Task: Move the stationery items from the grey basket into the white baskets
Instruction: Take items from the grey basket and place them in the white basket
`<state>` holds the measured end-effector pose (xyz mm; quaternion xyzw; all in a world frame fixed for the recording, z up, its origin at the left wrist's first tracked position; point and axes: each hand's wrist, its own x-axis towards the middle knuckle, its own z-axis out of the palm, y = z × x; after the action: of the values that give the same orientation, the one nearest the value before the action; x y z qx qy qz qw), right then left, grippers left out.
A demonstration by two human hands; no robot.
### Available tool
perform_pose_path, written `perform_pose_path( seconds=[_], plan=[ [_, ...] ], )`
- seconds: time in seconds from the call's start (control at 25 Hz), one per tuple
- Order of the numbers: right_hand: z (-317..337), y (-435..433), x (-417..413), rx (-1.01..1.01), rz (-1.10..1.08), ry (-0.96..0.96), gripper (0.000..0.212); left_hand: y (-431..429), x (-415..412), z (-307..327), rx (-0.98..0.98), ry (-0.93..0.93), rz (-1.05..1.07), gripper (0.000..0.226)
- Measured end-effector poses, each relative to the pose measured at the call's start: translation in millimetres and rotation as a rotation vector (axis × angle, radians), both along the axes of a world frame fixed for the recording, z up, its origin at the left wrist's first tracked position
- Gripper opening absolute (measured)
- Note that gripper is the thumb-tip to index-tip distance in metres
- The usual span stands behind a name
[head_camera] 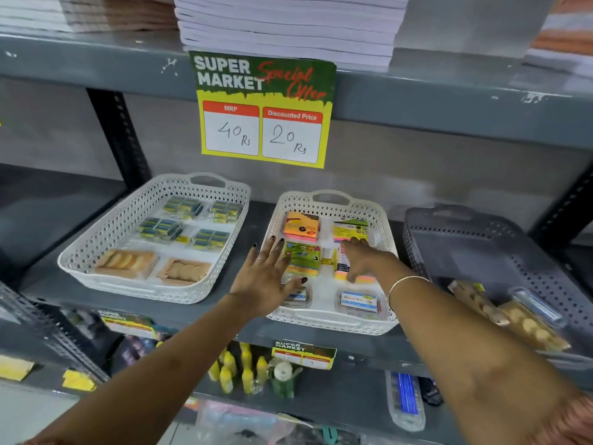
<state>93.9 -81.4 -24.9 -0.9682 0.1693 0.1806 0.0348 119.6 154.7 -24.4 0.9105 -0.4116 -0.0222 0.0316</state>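
Note:
Two white baskets stand on the grey shelf. The left white basket [96, 252] holds staple packs and rubber-band packs. The middle white basket [383, 226] holds sticky-note pads and clear boxes. My right hand [359, 256] grips a sticky-note pack [340, 266] standing on edge inside the middle basket. My left hand [268, 274] hovers flat with fingers spread over that basket's left side, beside a green sticky-note pack [303, 256]. The grey basket [449, 239] sits at the right with a few packs [513, 313] in its front part.
A yellow and green price sign [263, 110] hangs from the upper shelf edge above the baskets. Paper stacks [288, 24] lie on the top shelf. The lower shelf holds yellow glue bottles [237, 370] and a clear pen case [406, 403].

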Motion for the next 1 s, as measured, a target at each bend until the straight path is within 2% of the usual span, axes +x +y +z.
perform_pose_path(
  seconds=[0.08, 0.2, 0.28, 0.36, 0.48, 0.56, 0.64, 0.72, 0.8, 0.92, 1.0],
  plan=[
    [0.2, -0.7, 1.0, 0.025, -0.001, -0.002, 0.098, 0.2, 2.4, -2.2, -0.012, 0.012, -0.018, 0.117],
    [2.0, -3.5, 1.2, 0.098, 0.002, -0.001, 0.107, 0.4, 3.7, -1.6, -0.015, 0.045, -0.028, 0.095],
    [4.8, -5.9, -0.9, 0.158, -0.016, -0.025, 0.105, 0.6, 3.7, -0.8, -0.023, 0.062, -0.038, 0.107],
    [11.8, -8.8, -6.3, 0.183, -0.032, -0.113, 0.095, 1.8, 3.9, -0.3, -0.023, 0.067, -0.045, 0.125],
    [32.4, -24.1, -20.5, 0.080, -0.053, -0.315, 0.071, -3.4, 1.5, 6.2, -0.011, 0.046, -0.105, 0.130],
    [45.4, -44.1, -37.1, 0.042, -0.098, -0.405, 0.058, -20.4, -12.5, 15.9, -0.043, 0.045, -0.193, 0.117],
    [53.4, -66.6, -57.9, 0.083, -0.178, -0.458, 0.044, -45.7, -38.2, 25.3, -0.079, 0.054, -0.318, 0.085],
    [57.1, -82.7, -85.1, 0.090, -0.247, -0.419, 0.029, -75.7, -68.2, 29.6, -0.093, 0.023, -0.467, 0.070],
    [56.8, -90.0, -111.7, 0.074, -0.284, -0.280, 0.023, -102.1, -89.8, 27.9, -0.092, 0.017, -0.577, 0.071],
    [48.4, -89.6, -148.4, 0.115, -0.358, -0.054, 0.029, -125.8, -100.6, 18.1, -0.037, 0.006, -0.642, 0.074],
    [39.8, -85.9, -162.0, 0.101, -0.365, 0.018, 0.038, -129.7, -100.7, 12.4, 0.023, -0.001, -0.643, 0.075]
  ],
)
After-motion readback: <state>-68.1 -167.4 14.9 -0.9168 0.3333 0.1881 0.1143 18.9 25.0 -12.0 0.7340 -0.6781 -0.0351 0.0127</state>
